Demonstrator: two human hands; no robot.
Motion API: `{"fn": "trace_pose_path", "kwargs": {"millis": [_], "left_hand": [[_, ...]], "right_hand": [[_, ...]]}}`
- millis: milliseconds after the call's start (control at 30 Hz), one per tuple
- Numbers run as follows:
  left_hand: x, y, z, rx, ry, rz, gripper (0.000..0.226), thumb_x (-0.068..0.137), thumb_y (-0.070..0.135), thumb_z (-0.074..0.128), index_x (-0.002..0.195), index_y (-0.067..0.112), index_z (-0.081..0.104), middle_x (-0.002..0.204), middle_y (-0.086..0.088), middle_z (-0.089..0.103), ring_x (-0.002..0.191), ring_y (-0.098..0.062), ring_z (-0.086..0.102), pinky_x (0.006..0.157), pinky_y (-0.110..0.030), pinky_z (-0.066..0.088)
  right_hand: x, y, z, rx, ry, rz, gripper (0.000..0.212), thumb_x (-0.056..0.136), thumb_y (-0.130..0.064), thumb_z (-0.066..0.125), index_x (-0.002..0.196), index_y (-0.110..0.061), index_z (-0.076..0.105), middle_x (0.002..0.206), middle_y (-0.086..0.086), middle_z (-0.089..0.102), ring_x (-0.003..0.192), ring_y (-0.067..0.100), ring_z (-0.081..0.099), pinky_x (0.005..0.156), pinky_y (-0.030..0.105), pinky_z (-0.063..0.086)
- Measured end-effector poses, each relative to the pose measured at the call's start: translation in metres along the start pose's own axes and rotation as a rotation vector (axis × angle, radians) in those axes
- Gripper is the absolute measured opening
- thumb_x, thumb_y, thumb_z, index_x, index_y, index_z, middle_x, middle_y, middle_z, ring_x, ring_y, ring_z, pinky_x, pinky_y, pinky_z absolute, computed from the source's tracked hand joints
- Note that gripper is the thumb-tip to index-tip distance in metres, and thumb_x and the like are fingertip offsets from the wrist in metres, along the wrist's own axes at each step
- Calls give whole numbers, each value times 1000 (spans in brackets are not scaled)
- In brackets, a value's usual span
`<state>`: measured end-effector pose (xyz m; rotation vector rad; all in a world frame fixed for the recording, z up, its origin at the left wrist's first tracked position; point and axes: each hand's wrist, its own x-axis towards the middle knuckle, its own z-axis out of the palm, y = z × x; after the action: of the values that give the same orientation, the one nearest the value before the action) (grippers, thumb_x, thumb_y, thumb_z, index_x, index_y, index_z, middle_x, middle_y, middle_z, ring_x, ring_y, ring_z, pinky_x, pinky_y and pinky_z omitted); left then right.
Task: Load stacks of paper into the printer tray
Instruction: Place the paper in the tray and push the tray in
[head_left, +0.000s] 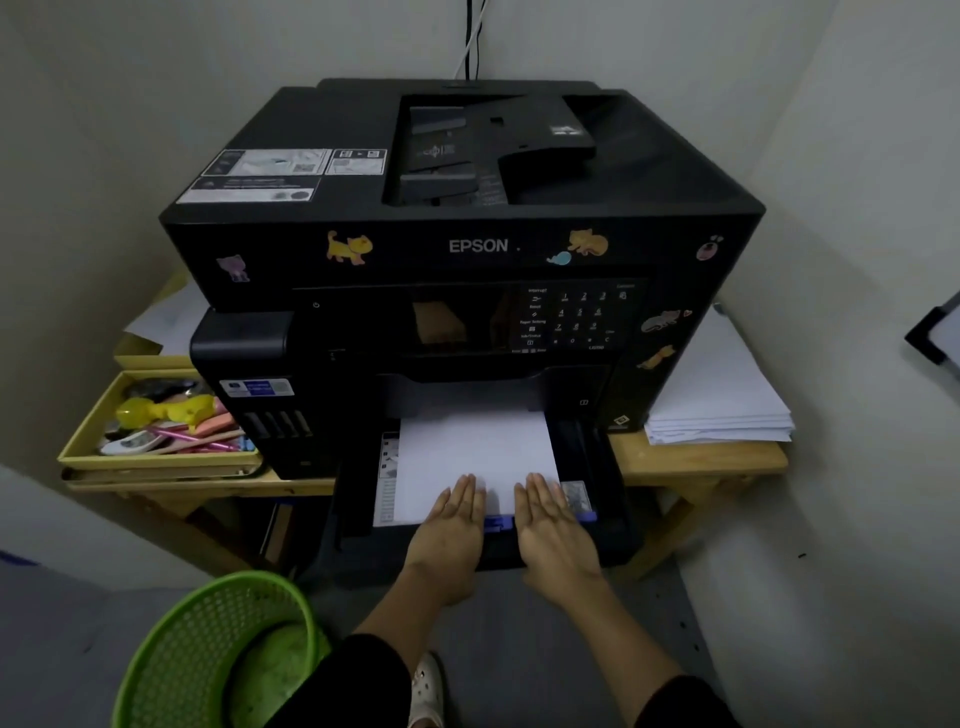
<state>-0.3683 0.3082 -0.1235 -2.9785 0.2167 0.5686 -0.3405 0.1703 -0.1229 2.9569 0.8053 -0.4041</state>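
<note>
both flat: left hand (451, 525), right hand (545, 525) pressing paper (472, 447) near edge (tray (613, 499) pulled out).

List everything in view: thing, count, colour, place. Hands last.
printer: one, black, on the wooden table, cartoon stickers on front
paper tray: one, black, pulled out at the printer's base
paper in tray: one white stack, lying flat
wooden table: one, light wood, under the printer
spare paper: one white pile, right of the printer
yellow tray: one, left of the printer, holding stationery
basket: one, green, floor lower left
cables: black and white, on the wall behind
left hand: flat on the paper's near edge
right hand: flat beside it
</note>
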Motion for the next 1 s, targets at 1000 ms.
{"fn": "trace_pose_path", "kwargs": {"millis": [1000], "left_hand": [[50,-11,-58,-2067,371,-1156,115,80,60,59,151,3,-11,162,-7,-7,146,-32,17,117,-45,20]], "right_hand": [[71,-2,-41,2173,476,1041,110,70,-50,67,152,-21,-1,153,17,27,129,31,42,95,45,45]]}}
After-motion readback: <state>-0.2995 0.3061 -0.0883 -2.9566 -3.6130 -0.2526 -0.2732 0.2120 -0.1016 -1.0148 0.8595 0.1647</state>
